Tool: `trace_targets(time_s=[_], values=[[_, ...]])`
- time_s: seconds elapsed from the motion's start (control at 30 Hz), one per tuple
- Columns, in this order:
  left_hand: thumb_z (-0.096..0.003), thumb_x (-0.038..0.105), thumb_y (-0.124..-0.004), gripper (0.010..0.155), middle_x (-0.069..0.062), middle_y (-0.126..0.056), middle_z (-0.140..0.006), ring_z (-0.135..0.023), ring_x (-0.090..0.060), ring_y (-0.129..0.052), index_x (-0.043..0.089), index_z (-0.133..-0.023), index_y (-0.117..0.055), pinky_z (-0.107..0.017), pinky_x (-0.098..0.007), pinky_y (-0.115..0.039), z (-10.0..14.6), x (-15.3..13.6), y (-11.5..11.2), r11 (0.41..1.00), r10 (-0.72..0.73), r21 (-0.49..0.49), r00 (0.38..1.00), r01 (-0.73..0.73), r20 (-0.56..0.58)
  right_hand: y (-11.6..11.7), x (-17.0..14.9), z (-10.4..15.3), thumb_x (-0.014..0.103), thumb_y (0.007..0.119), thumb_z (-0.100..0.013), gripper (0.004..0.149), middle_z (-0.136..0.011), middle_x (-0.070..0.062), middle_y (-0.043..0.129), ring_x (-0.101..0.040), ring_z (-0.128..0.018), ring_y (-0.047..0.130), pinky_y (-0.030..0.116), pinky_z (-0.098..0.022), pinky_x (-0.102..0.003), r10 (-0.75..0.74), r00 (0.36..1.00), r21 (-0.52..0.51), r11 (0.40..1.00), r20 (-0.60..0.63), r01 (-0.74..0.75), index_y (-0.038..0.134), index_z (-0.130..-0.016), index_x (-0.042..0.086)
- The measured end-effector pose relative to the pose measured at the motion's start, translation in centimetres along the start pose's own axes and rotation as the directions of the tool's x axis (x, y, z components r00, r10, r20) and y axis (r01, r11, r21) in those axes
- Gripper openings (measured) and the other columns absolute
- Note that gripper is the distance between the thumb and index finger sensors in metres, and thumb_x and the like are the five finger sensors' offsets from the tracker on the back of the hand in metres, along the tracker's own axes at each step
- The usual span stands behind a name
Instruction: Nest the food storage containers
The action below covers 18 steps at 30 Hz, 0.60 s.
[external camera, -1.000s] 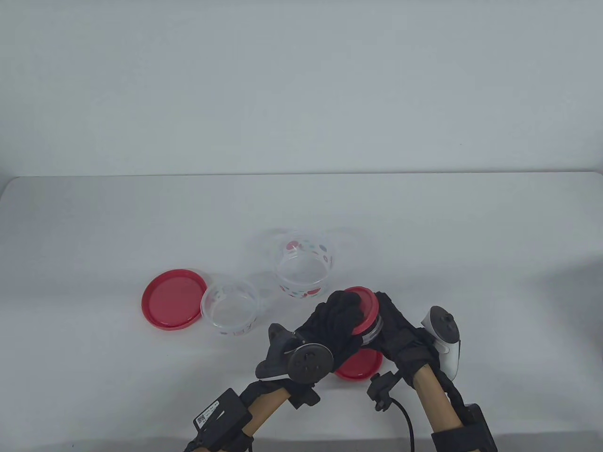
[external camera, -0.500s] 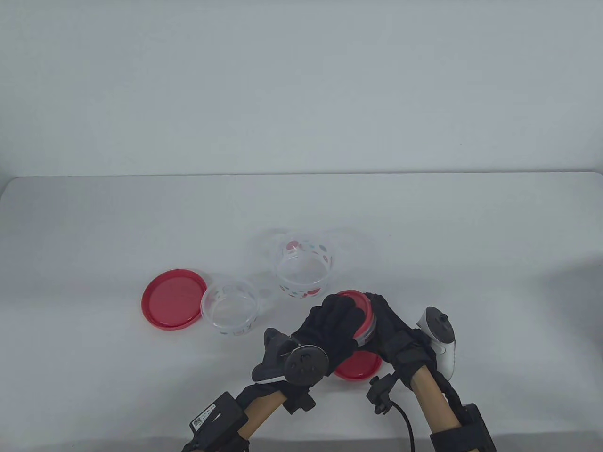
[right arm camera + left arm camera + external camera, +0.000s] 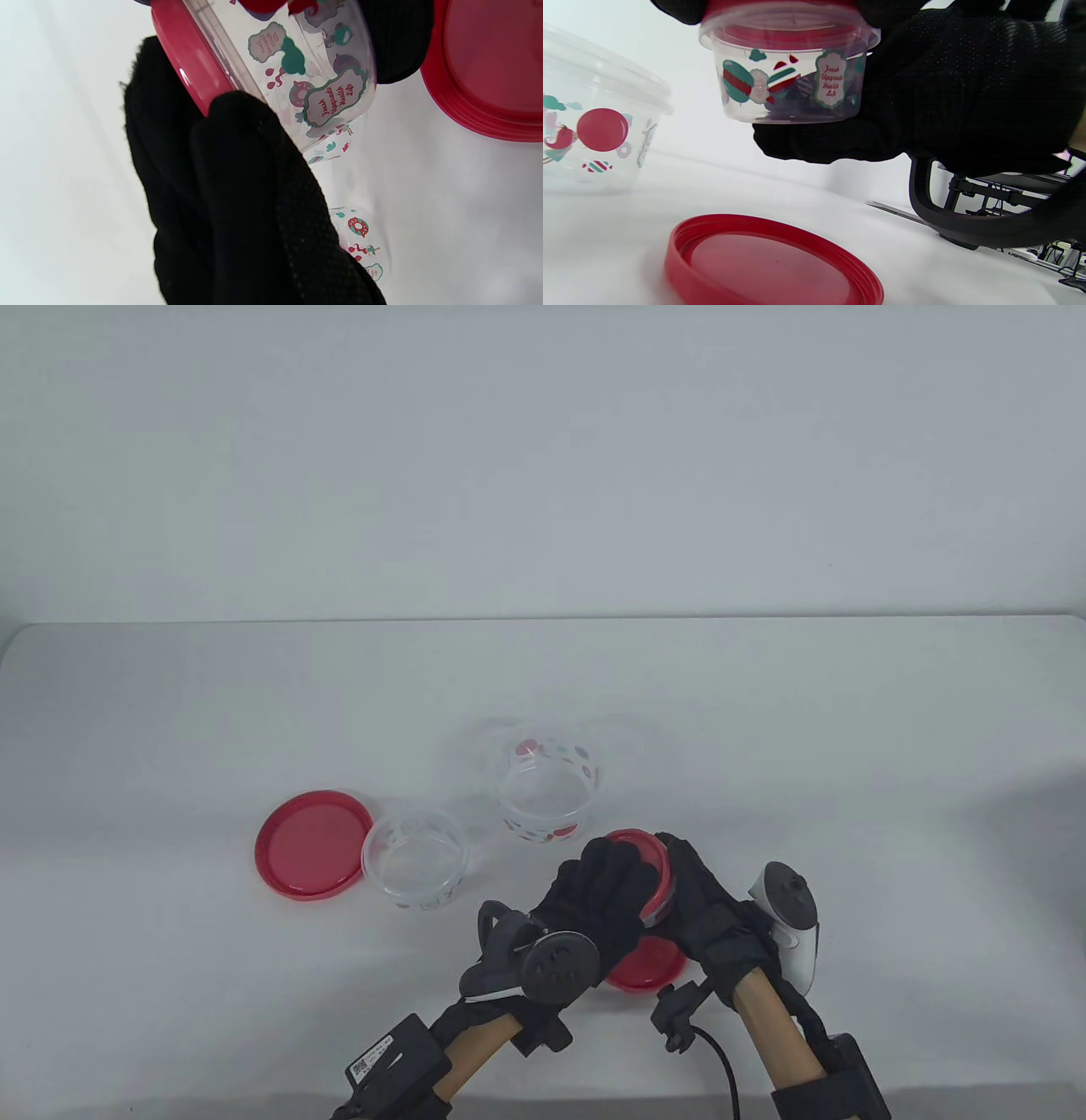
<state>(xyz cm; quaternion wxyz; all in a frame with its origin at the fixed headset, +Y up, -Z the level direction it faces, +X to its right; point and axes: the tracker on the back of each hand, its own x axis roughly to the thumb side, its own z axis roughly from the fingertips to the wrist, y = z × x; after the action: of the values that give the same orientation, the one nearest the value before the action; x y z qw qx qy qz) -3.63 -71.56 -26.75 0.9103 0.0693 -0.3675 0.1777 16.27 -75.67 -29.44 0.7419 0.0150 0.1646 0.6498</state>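
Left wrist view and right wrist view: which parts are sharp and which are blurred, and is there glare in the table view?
Left wrist view: the small lidded container is sharp, its label readable; the loose red lid below is soft. Right wrist view: the label is sharp, the glove in front slightly soft. Table view: even, hazy light, faint shadows, no strong glare; the clear open containers nearly fade into the white table.

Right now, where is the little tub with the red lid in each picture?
Table view: the little tub sits low and right of center, held between both hands.
Left wrist view: top center, off the table.
Right wrist view: top center, tilted.
Shared landmark: the loose red lid lying under it, bottom and top right.
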Motion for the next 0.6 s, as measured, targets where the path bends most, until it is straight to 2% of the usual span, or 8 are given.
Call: trace_targets(time_s=[0.1,0.23,0.4,0.6], values=[[-0.0658,0.046,-0.048,0.060,-0.005,-0.027,-0.127,-0.118,-0.035,-0.029,0.032,-0.120,-0.026,-0.083,-0.054,-0.038,0.1,-0.3,-0.1,0.999,0.043,-0.026,0.999,-0.043,0.019,-0.2,0.0,0.0,0.050,0.044,-0.068,0.069,-0.108,-0.037,0.033,-0.055,-0.085,0.063,0.069,-0.053,-0.056,0.028,1.000,-0.008,1.000,0.000,-0.028,0.030,-0.114,0.000],[-0.0648,0.046,-0.049,0.059,0.001,-0.025,-0.127,-0.120,-0.030,-0.024,0.038,-0.119,-0.027,-0.085,-0.051,-0.032,0.3,-0.4,0.2,0.998,0.036,-0.063,0.996,-0.031,0.083,-0.5,0.1,-0.2,0.054,0.046,-0.067,0.072,-0.108,-0.036,0.041,-0.053,-0.081,0.070,0.073,-0.049,-0.055,0.046,0.999,0.039,0.998,-0.015,-0.046,0.037,-0.113,-0.001],[-0.0638,0.046,-0.049,0.058,0.004,-0.025,-0.127,-0.120,-0.026,-0.024,0.042,-0.117,-0.027,-0.086,-0.049,-0.032,2.3,-0.4,0.8,0.995,-0.026,-0.088,0.973,0.047,0.228,-0.3,0.4,-0.6,0.057,0.046,-0.066,0.075,-0.107,-0.037,0.045,-0.053,-0.078,0.073,0.075,-0.047,-0.054,0.137,0.989,0.284,0.951,-0.048,-0.118,0.041,-0.113,-0.002],[-0.0626,0.044,-0.048,0.058,0.002,-0.029,-0.127,-0.119,-0.028,-0.029,0.041,-0.117,-0.029,-0.085,-0.051,-0.037,3.6,-0.1,0.9,0.993,-0.017,-0.101,0.946,0.052,0.323,0.2,0.2,-0.8,0.058,0.047,-0.066,0.079,-0.106,-0.038,0.044,-0.052,-0.076,0.075,0.076,-0.044,-0.053,0.226,0.970,0.464,0.871,-0.089,-0.160,0.039,-0.112,-0.006]])
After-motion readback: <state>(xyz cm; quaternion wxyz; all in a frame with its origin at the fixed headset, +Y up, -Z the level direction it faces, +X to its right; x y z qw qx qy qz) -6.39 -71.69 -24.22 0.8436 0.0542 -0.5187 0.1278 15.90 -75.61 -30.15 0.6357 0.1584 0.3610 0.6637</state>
